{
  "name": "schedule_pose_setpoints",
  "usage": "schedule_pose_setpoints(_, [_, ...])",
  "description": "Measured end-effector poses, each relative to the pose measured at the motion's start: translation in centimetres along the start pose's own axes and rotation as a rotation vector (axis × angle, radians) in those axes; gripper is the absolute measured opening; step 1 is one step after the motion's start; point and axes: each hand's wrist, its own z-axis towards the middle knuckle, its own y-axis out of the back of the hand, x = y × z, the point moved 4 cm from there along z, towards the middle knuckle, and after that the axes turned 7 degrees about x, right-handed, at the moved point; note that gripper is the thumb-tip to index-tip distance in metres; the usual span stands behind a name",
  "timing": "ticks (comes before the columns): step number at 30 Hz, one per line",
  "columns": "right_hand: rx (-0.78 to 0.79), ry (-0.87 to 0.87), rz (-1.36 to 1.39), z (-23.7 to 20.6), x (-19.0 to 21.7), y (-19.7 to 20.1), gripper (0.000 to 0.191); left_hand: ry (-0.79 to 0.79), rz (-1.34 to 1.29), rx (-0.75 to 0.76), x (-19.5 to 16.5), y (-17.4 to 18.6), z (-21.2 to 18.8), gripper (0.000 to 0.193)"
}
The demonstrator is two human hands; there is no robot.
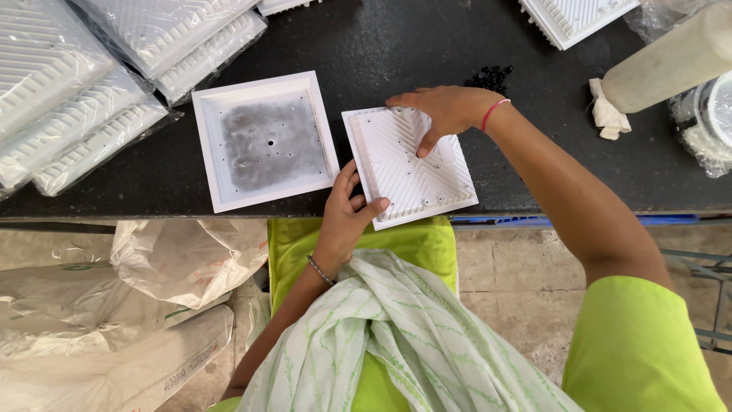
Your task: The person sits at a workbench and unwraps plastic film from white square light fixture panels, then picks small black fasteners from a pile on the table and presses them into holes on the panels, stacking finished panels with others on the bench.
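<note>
In the head view, a square white plastic plate with ridged chevron grooves (412, 164) was seen lying flat on the black desk (396, 46), its near corner reaching just past the desk's front edge. The plate was gripped at its near left edge by the left hand (347, 210), whose thumb was laid across the ridged top while the fingers were curled along the side. The right hand (442, 111) was pressed on the plate's far edge, fingers spread over the rim and thumb pointed down onto the grooves; nothing was enclosed by it. A pink band was worn on the right wrist and a thin dark bangle on the left.

Just beside the plate, to its left and nearly touching it, a square white plastic tray with a grey speckled inner face and a small centre hole (263, 141) was set flat. Stacks of similar white ridged plates wrapped in clear film (91, 84) were piled at the far left of the desk. A small heap of black beads (492, 76) was noted beyond the right hand, and a crumpled white cloth (606, 114) lay farther right beside a pale cylindrical bottle (671, 57)
</note>
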Motion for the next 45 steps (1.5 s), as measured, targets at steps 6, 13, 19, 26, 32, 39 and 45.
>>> schedule_pose_setpoints(6, [-0.006, -0.037, -0.042, 0.0, 0.8, -0.1, 0.115, -0.009, -0.004, -0.013, -0.6, -0.3, -0.2, 0.086])
schedule_pose_setpoints(13, [-0.084, 0.036, -0.027, -0.7, 1.8, -0.8, 0.115, 0.007, 0.015, -0.021, -0.7, -0.4, -0.1, 0.087])
schedule_pose_setpoints(19, [-0.259, 0.065, -0.009, -2.0, 0.2, -0.2, 0.123, -0.029, 0.052, -0.001, -0.9, -0.4, -0.3, 0.087])
schedule_pose_setpoints(26, [-0.725, 0.098, 1.121, -7.9, -7.9, -7.1, 0.057, -0.039, 0.206, 0.039, -1.9, -1.2, -1.3, 0.089])
schedule_pose_setpoints(32, [-0.542, 0.278, 1.797, -9.0, -8.4, -17.7, 0.041, -0.081, 0.271, 0.124, -3.7, -2.3, -0.9, 0.087])
schedule_pose_setpoints(39, [-1.016, 0.495, 1.302, -15.0, -7.4, -9.7, 0.021, -0.616, 0.714, 0.061, -7.8, -2.6, 0.1, 0.086])
schedule_pose_setpoints(45, [-1.343, 0.033, -0.064, -14.4, -4.0, 2.0, 0.016, -0.629, 0.952, 0.071, -5.1, -3.6, 1.2, 0.056])
